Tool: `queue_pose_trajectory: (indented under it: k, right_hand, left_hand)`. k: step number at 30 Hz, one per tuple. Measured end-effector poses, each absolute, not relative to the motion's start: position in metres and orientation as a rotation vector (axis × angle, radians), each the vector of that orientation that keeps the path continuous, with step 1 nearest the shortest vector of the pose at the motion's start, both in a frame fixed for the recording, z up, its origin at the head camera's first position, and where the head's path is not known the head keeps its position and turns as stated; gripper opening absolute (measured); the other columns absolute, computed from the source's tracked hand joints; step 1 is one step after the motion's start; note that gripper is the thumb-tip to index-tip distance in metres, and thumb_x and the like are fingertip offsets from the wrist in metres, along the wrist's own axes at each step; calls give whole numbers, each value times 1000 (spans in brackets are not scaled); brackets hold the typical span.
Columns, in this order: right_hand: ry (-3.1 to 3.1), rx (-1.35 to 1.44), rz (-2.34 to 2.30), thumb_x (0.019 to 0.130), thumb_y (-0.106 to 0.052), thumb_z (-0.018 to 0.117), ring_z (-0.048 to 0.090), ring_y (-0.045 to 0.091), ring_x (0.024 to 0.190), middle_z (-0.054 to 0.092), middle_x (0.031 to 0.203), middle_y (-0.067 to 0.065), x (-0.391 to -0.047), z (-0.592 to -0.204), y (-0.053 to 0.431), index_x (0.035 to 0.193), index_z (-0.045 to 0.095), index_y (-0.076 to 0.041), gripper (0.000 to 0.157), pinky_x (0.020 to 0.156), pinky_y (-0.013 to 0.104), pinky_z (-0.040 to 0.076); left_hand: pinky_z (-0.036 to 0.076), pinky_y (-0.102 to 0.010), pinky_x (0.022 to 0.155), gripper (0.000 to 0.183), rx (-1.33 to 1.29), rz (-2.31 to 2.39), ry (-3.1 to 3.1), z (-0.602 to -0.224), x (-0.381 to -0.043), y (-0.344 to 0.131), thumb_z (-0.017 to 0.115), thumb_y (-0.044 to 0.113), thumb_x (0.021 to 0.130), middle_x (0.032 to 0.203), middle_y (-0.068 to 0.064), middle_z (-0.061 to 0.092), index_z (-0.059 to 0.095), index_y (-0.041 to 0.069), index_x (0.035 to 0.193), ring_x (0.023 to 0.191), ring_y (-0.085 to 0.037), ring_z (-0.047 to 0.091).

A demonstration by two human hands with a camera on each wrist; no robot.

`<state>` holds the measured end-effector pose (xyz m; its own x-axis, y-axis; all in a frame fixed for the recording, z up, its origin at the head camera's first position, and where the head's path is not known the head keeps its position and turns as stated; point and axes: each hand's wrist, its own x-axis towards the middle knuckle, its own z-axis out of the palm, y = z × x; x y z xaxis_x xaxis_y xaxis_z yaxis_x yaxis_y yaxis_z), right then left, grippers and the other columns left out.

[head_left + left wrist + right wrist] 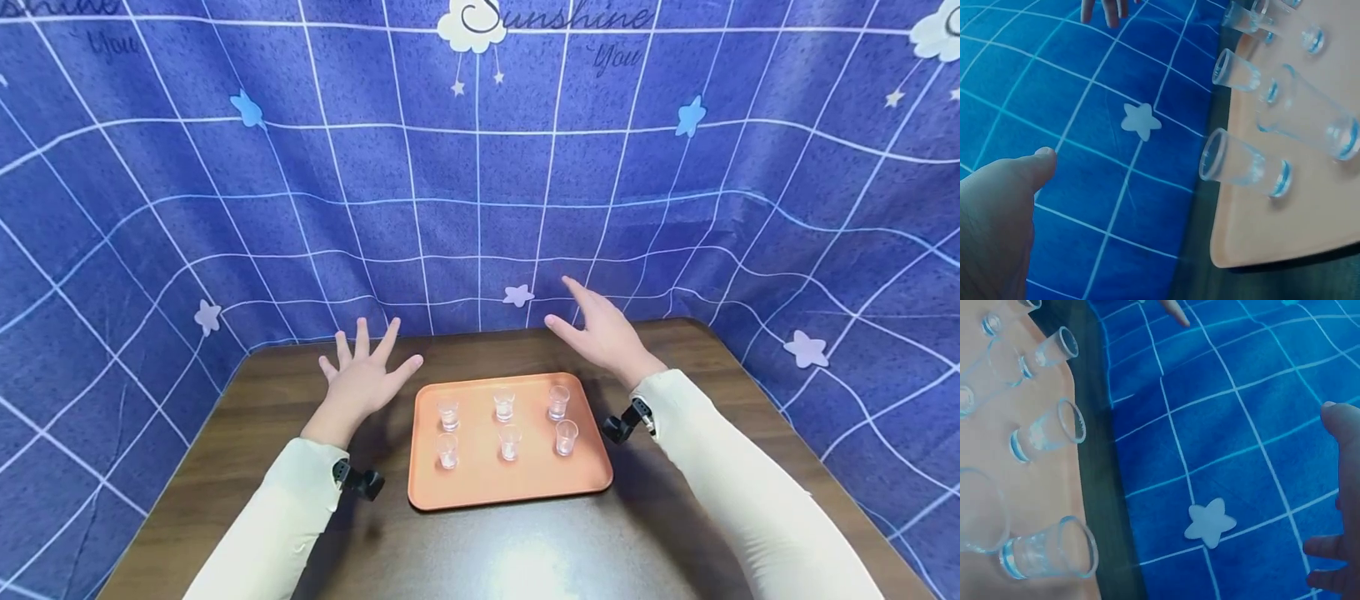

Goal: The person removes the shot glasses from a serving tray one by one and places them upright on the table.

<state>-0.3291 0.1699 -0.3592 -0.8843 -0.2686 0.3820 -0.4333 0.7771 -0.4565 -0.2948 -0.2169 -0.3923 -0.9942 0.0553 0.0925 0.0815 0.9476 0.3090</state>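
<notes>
Several small clear glasses stand upright in two rows on an orange tray [480,487]. In the head view, my left hand [360,382] is held beside the tray's left end, fingers spread and nothing in it. My right hand [603,333] hovers past the far right corner, thumb and fingers apart, also holding nothing. The nearest glass to the left hand is the far-left one [448,414]; the far-right glass [558,402] is closest to the right hand. In the left wrist view a glass [1244,165] shows near the tray's rim, away from the thumb [1035,169].
The tray lies on a dark brown wooden table [300,400]. Behind it and along both sides hangs a blue curtain [480,167] with white grid lines and stars. Each wrist wears a small black camera, one on the left wrist [360,479], another on the right [626,421].
</notes>
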Motion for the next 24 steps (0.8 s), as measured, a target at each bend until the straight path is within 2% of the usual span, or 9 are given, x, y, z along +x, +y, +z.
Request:
queue_pose_trajectory:
  k: [9,16,20,24]
  right_hand:
    - [-2623,547,976,96,-55,60,49,38,136,52,147,19,-332,-392,185,160,31,-17,80,106,56,42]
    - [-2557,567,1101,95,-44,67,47,36,138,55,146,17,-332,-419,191,158,35,-19,75,112,55,37]
    - [-2528,570,1168,95,-41,69,54,36,131,56,145,15,-331,-436,194,157,38,-20,73,100,55,48]
    - [-2496,591,1203,95,-36,70,56,36,129,57,144,14,-330,-454,197,156,39,-20,71,92,54,52]
  left_hand:
    - [-16,-82,101,94,-81,-494,-3040,-421,-294,-221,22,89,87,166,-25,-15,3,38,163,143,-59,-21]
    - [-13,-82,103,88,-113,-493,-3031,-441,-285,-223,27,83,92,166,-24,-12,5,37,163,145,-58,-18]
    - [-14,-82,103,87,-114,-508,-3033,-453,-279,-224,29,82,92,167,-22,-12,8,37,163,145,-57,-18]
    - [-12,-82,103,86,-117,-526,-3035,-463,-273,-225,29,82,92,168,-21,-10,11,36,163,146,-57,-17]
